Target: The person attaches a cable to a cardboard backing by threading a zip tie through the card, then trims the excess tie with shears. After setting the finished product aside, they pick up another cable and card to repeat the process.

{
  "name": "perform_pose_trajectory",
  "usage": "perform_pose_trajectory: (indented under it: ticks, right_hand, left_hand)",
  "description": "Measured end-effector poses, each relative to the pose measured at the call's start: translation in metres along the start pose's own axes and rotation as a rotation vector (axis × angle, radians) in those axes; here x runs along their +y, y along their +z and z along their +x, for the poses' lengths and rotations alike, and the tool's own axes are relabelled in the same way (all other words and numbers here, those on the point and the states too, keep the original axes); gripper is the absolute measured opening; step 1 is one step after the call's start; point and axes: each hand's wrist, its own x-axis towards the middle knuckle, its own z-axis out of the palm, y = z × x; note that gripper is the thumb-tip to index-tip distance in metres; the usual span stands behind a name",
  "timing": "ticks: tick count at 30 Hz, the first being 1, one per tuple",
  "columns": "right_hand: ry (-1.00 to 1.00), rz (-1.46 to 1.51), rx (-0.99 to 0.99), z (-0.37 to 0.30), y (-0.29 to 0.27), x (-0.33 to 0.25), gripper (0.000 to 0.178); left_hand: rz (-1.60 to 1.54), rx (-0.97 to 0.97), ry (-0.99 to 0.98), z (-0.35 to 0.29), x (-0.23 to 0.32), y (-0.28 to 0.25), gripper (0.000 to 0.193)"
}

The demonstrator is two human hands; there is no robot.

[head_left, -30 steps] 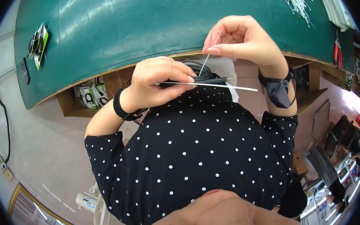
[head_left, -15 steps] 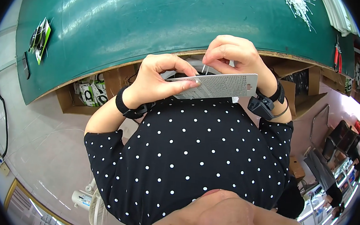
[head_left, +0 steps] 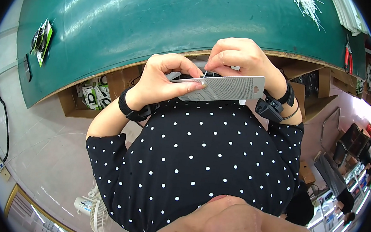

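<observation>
My left hand point(head_left: 168, 74) pinches one end of a grey printed packaging card point(head_left: 229, 87) with a hang hole at its right end. The card is tilted in front of my chest, past the table's front edge. Something black shows behind it by my left fingers, mostly hidden. Above the card's upper edge, my right hand point(head_left: 238, 57) has thumb and fingers closed on a thin white cable tie point(head_left: 205, 73), which runs down toward the card near my left fingertips. Its lower end is hidden behind the card.
On the green table point(head_left: 158, 22) lie a carded black item point(head_left: 42, 41) at left, a bundle of white cable ties point(head_left: 308, 8) at far right and red-handled pliers point(head_left: 349, 59). Cardboard boxes point(head_left: 81, 110) stand under the front edge. A fan point(head_left: 98, 214) is behind at left.
My right hand has moved slightly left with the cable tie, closer to my left fingertips. The left hand and card have barely shifted.
</observation>
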Motion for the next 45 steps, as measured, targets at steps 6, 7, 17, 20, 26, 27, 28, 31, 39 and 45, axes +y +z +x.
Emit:
perform_pose_trajectory:
  ticks: [6,7,17,20,26,27,28,31,39,45]
  right_hand:
    - [-0.023,0.002,0.006,0.001,0.001,0.0,0.014]
    - [-0.022,0.0,0.006,0.001,0.001,0.0,0.014]
    - [-0.041,-0.006,0.01,0.001,0.003,0.003,0.014]
    - [-0.055,0.0,0.025,0.001,0.005,0.004,0.014]
    - [-0.11,-0.053,0.076,-0.001,0.003,-0.005,0.015]
    - [-0.141,-0.072,0.073,-0.001,0.002,-0.007,0.015]
    - [-0.17,-0.09,0.071,-0.002,0.0,-0.01,0.015]
    - [-0.227,-0.144,0.06,-0.003,-0.004,-0.019,0.016]
    - [-0.296,-0.336,0.029,-0.006,-0.009,-0.036,0.021]
    - [-0.327,-0.4,0.045,-0.011,-0.007,-0.042,0.023]
  left_hand:
    - [0.02,0.0,-0.001,0.001,0.001,0.001,0.017]
    - [0.019,-0.003,-0.005,0.001,0.0,0.0,0.017]
    - [-0.074,0.007,-0.077,0.004,0.0,-0.001,0.018]
    - [-0.071,0.009,-0.064,0.005,-0.002,-0.001,0.018]
    - [0.246,-0.039,0.31,0.004,0.003,0.002,0.019]
    - [0.309,-0.029,0.405,0.004,0.005,0.004,0.018]
    - [0.373,-0.019,0.5,0.005,0.007,0.006,0.017]
    - [0.461,-0.009,0.616,0.004,0.011,0.008,0.016]
    - [0.535,-0.043,0.688,0.003,0.012,0.008,0.017]
    - [0.586,-0.069,0.715,0.0,0.016,0.01,0.019]
